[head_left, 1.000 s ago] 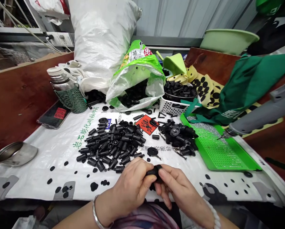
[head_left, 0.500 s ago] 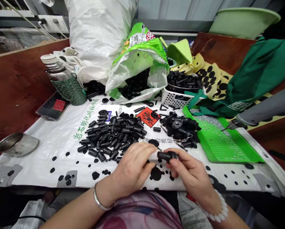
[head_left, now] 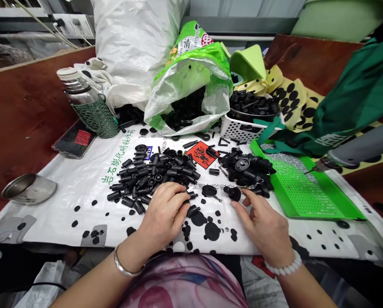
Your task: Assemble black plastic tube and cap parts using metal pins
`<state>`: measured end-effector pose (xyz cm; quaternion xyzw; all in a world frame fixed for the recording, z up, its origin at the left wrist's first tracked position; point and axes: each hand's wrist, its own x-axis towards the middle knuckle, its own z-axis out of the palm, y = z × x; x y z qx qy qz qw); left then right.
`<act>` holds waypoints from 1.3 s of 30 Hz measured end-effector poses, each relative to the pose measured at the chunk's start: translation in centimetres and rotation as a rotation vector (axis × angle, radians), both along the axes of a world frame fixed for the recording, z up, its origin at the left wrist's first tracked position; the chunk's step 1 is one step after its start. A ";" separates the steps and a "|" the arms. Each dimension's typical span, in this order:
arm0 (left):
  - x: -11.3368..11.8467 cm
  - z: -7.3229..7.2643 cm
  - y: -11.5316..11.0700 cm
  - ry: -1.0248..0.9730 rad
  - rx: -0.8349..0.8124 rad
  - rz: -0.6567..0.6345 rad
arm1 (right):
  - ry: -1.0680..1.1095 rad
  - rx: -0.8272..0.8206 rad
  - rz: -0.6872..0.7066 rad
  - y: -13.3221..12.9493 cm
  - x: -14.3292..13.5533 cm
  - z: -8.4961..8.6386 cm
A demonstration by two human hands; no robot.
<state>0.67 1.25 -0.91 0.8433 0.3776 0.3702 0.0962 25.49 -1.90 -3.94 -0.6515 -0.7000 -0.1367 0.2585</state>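
Observation:
My left hand (head_left: 166, 214) is at the near right edge of a pile of short ribbed black plastic cylinders (head_left: 157, 171). Its fingers are bent and its thumb and forefinger close on a black cylinder (head_left: 194, 210), partly hidden. My right hand (head_left: 265, 220) has its thumb and fingers apart, the tips close beside a black knob-like part (head_left: 233, 193) on the white sheet. A flat black disc (head_left: 209, 191) lies between the hands. Beyond my right hand is a heap of black knob parts (head_left: 243, 164).
A green perforated tray (head_left: 299, 207) holds small silvery pieces; an electric screwdriver (head_left: 335, 160) points over it. A white basket (head_left: 239, 131) and an open green-and-white bag (head_left: 156, 102) hold black parts. A metal cup (head_left: 29, 188), thermos (head_left: 93, 111) and phone (head_left: 72, 139) stand or lie left.
My hands were together at the black part; they have moved apart. The left has gone to the cylinder pile, and the right has opened beside the part on the sheet.

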 end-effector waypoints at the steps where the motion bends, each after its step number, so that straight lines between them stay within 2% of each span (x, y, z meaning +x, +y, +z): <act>1: 0.2 -0.1 0.1 0.016 0.000 -0.007 | -0.013 0.017 -0.002 0.1 0.1 -0.1; 5: 0.9 0.1 0.3 0.082 -0.011 -0.032 | -0.089 0.059 -0.050 1.1 0.1 0.0; 8: 1.1 0.5 0.6 0.139 -0.031 -0.041 | -0.143 0.086 -0.080 1.7 -0.4 0.6; 11: 1.4 1.1 0.9 0.196 -0.037 -0.033 | -0.092 0.105 0.019 1.9 -1.2 1.5; 15: 2.8 1.9 1.7 0.307 -0.022 -0.036 | 0.006 -0.035 0.199 1.5 -2.1 2.0; 19: 5.0 2.0 3.0 0.474 -0.014 -0.006 | -0.073 -0.078 0.215 1.0 -2.6 1.6; 24: 6.7 1.3 4.1 0.596 0.026 0.019 | -0.215 -0.092 0.203 0.8 -3.1 1.0; 27: 6.5 1.3 4.2 0.585 0.025 0.007 | -0.260 -0.103 0.227 1.1 -3.3 0.8; 32: 5.0 2.0 3.9 0.486 0.018 0.029 | -0.280 -0.104 0.278 1.7 -3.3 0.8; 39: 2.6 1.7 2.1 0.269 0.023 0.065 | -0.236 -0.059 0.227 1.1 -2.3 0.7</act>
